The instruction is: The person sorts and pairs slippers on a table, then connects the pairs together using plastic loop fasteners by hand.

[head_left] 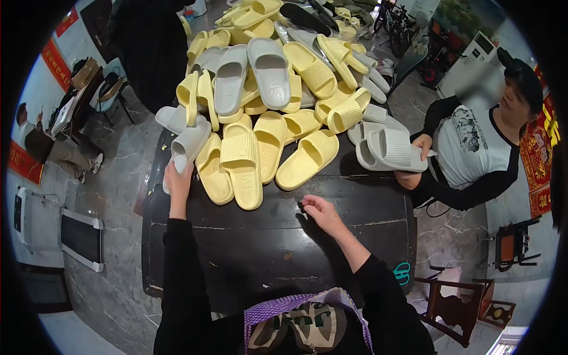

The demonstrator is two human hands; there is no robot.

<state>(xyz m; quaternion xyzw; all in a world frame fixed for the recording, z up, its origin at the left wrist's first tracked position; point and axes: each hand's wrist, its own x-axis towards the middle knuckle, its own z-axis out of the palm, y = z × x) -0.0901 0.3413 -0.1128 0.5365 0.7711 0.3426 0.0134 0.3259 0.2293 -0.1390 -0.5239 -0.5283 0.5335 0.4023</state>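
Observation:
At the left edge of a heap of slides, my left hand [177, 182] is closed on a grey slide [190, 141]. My right hand [322, 213] hovers over the black table [254, 248], just in front of the heap. Its fingers are drawn together. A small dark patch shows at the fingertips, and I cannot tell whether it is a thing or shadow. Closest to that hand lies a yellow slide [307, 160]. Another yellow slide [241, 165] points toward me between my hands. Two grey slides [267, 74] rest sole-down higher on the heap.
A co-worker [485, 142] at the right side of the table holds grey slides [384, 148]. Teal-handled scissors [402, 273] lie by the table's right edge. A wooden chair [452, 307] stands at the lower right. Another person in dark clothes [139, 53] is beyond the heap's left side.

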